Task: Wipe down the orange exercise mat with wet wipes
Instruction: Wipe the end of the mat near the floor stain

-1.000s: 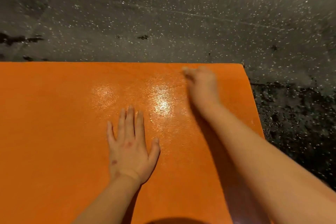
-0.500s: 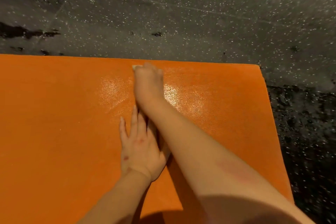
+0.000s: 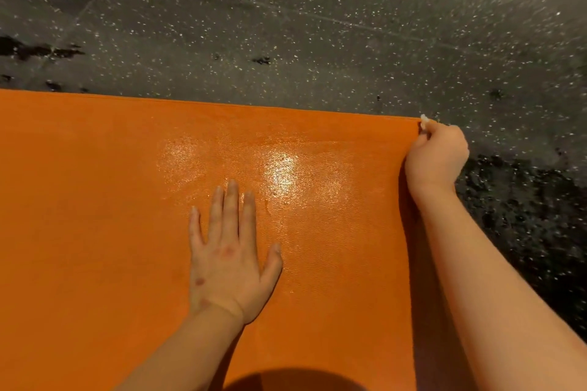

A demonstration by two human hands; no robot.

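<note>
The orange exercise mat (image 3: 95, 232) fills the lower left of the head view, with wet glossy patches near its far edge. My left hand (image 3: 230, 259) presses flat on the mat, fingers straight and spread. At the mat's far right corner my right hand (image 3: 436, 159) is curled over a wet wipe (image 3: 424, 120). Only a small white tip of the wipe shows above the knuckles.
Dark speckled rubber floor (image 3: 317, 25) lies beyond the mat's far edge and along its right side. Black blotches mark the floor at the right (image 3: 524, 216) and far left. A round shadow falls on the mat's near edge.
My right hand swept left along the far edge, crossing over my left hand, then slid right to the mat's far right corner. My left hand stayed pressed flat.
</note>
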